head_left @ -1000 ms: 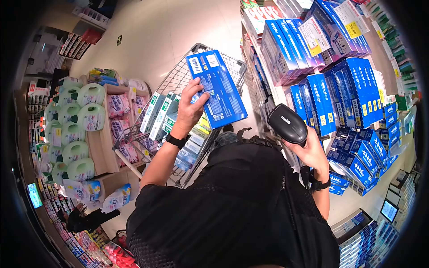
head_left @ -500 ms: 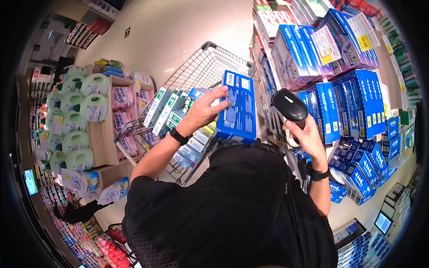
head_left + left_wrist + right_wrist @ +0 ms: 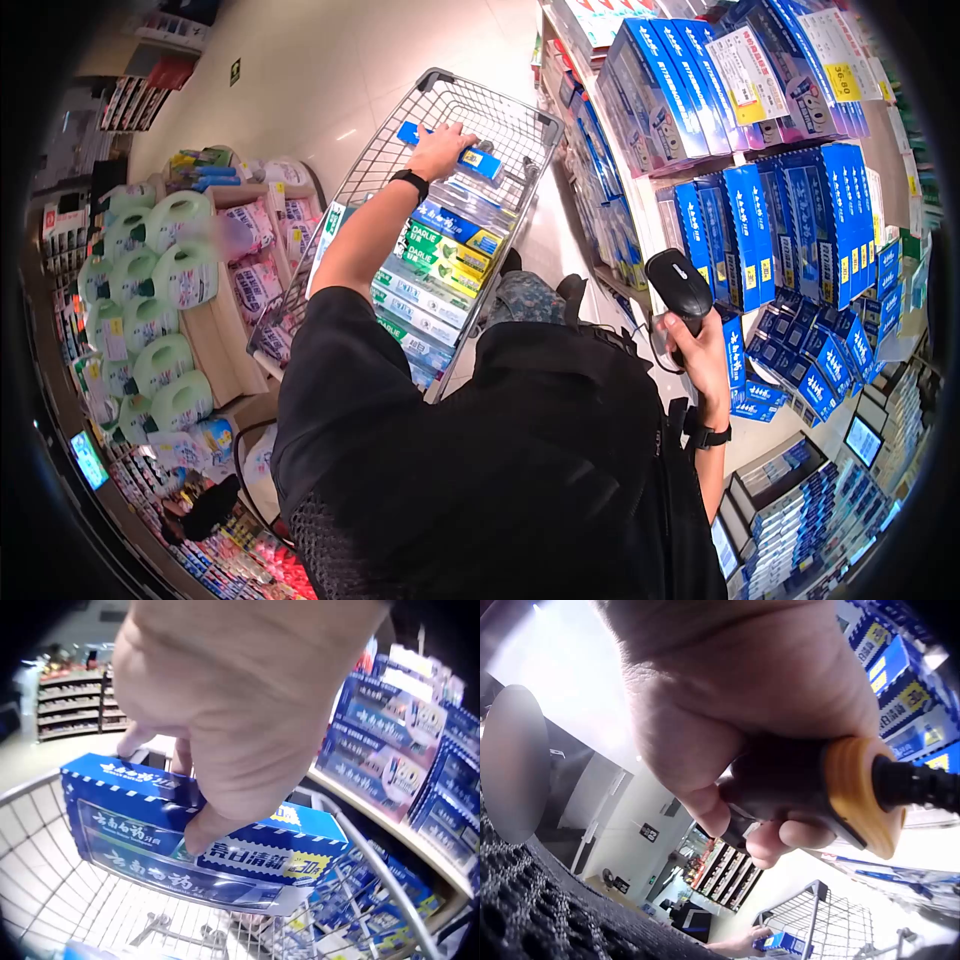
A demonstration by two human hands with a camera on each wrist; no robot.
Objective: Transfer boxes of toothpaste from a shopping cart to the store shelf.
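My left hand (image 3: 441,148) reaches out over the far end of a wire shopping cart (image 3: 490,95) and grips a blue toothpaste box (image 3: 480,161) from above. In the left wrist view the fingers (image 3: 196,832) curl over the box (image 3: 150,847), which hangs just above the cart's mesh floor (image 3: 45,855). My right hand (image 3: 703,350) stays near my side by the shelf, wrapped round a black barcode scanner (image 3: 678,282). The right wrist view shows that hand (image 3: 727,712) closed on the scanner's handle (image 3: 795,780) with its orange end and cable.
Several green and blue toothpaste boxes (image 3: 440,262) lie stacked in the near half of the cart. Shelves of blue boxes (image 3: 800,220) stand close on the right. Detergent jugs (image 3: 150,270) and refill packs fill a display on the left. Pale aisle floor (image 3: 330,60) stretches beyond the cart.
The left hand carried the blue box away from the scanner and down to the cart's far end. The right hand lowered the scanner towards my side.
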